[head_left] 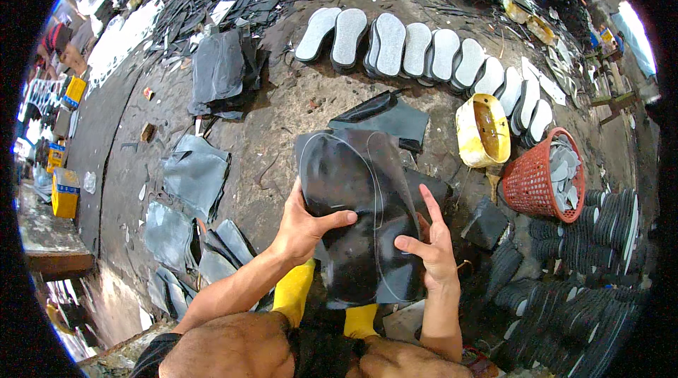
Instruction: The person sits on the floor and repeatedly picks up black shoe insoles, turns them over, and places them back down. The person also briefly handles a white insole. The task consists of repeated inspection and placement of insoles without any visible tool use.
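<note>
A black rubber-like sheet (339,184) is held up in front of my knees, with pale curved sole outlines drawn on its glossy face. My left hand (302,228) grips its left edge, thumb pressed on top and the other fingers hidden behind. On the right edge, my right hand (434,251) holds it with the thumb on the face; the index finger points upward along the side. Beyond the sheet lies another dark, partly folded sheet (395,120) on the ground.
Stacks of grey-topped soles (390,46) curve across the far right. A yellow container (466,145) with brownish contents and a red basket (522,187) of grey scraps stand at right, near dark sole stacks (565,314). Black sheets (219,71) and loose grey pieces (194,173) lie left.
</note>
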A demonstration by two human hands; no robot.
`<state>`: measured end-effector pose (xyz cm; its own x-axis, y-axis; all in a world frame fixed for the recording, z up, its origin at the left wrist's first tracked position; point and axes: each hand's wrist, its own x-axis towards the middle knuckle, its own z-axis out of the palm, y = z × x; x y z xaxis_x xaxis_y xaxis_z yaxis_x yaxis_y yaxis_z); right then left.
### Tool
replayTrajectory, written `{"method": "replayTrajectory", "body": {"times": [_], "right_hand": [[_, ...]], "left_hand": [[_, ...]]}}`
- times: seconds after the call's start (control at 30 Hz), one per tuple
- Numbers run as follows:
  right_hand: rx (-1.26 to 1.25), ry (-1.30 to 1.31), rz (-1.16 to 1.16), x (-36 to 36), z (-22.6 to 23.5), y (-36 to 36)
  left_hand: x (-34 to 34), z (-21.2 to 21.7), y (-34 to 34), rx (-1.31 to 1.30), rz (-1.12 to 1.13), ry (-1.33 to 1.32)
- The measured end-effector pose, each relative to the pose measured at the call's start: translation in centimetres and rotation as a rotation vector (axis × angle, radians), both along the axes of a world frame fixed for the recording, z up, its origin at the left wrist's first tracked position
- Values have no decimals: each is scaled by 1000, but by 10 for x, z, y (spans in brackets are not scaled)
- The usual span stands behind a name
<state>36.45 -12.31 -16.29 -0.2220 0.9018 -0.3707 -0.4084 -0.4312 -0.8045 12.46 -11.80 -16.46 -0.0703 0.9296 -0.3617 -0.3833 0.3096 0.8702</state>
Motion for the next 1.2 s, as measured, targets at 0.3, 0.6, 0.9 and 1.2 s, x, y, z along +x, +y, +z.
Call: {"method": "replayTrajectory", "body": {"times": [0.3, 0.6, 0.9, 1.2], "right_hand": [[-61, 46, -187, -11, -3, -1], [171, -106, -292, 0, -8, -5], [986, -1473, 237, 16, -26, -67], [784, -1514, 301, 39, -89, -36]], "left_hand": [[4, 5, 0, -81, 76, 13], [-30, 3, -1, 73, -327, 146], [-82, -122, 42, 127, -107, 537], [-32, -149, -33, 603, -404, 1077]]}}
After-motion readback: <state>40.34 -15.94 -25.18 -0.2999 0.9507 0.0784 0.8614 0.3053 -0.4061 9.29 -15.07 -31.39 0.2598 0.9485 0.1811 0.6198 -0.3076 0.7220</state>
